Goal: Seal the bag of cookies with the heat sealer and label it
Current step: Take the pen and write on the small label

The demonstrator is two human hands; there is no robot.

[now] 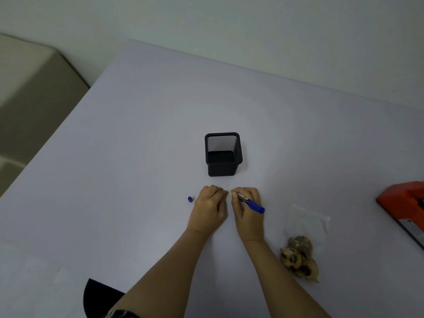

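Note:
Both my hands meet at the table's middle over a small white label (229,192), which shows only between the fingertips. My right hand (246,210) grips a blue marker (251,202), its blue end pointing right and toward me. My left hand (210,208) pinches the label's left side. The marker's blue cap (190,199) lies on the table just left of my left hand. A clear plastic bag of cookies (302,246) lies to the right of my right forearm, cookies bunched at its near end. The orange heat sealer (406,205) sits at the right edge, partly cut off.
A black mesh pen holder (222,154) stands empty just beyond my hands. The pale table (137,134) ends at the left, with a beige floor below. A dark rounded object (98,297) shows at the near edge by my left arm.

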